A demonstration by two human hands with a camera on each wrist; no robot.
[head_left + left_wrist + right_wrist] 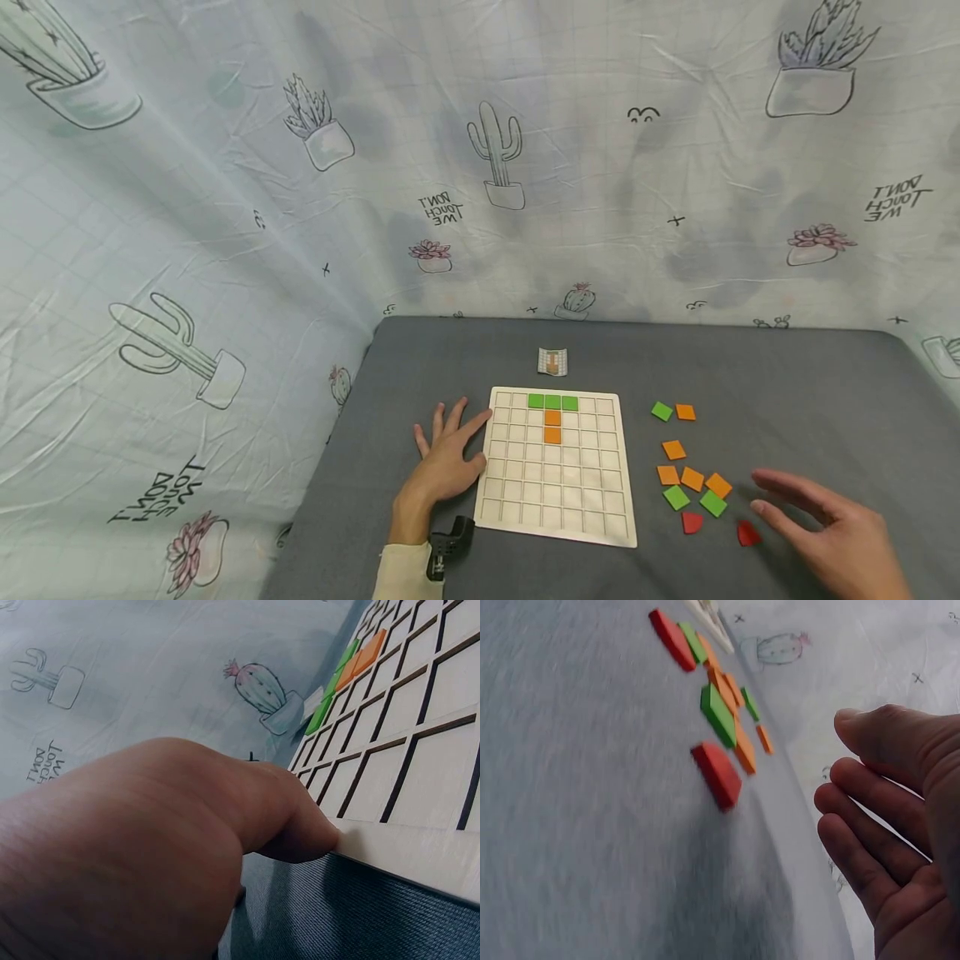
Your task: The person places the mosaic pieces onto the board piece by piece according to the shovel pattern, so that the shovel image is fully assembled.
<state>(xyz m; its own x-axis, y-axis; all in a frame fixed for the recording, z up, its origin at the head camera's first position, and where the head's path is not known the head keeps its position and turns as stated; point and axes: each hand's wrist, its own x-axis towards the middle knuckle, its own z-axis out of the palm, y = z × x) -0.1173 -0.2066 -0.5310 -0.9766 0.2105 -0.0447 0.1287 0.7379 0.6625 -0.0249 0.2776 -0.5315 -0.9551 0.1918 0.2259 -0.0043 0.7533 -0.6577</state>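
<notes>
A pale wooden grid board (517, 492) lies on the grey table. In its top row sit three green squares (552, 402), with two orange squares (552, 427) below the middle one. My left hand (447, 467) rests at the board's left edge, fingers spread; the left wrist view shows the thumb (300, 825) against the rim. To the right, my right hand (840, 525) hovers with fingers slightly bent and nothing between them. Nearest to it is a red piece (748, 533) with cut corners, also low in the right wrist view. Another red piece (692, 522) lies farther left.
Right of the board are scattered several loose orange squares (692, 479) and three green ones (677, 497). A small card (552, 362) with a printed grid lies behind the board. Cloth with cactus drawings (600, 208) hangs at the table's back and left.
</notes>
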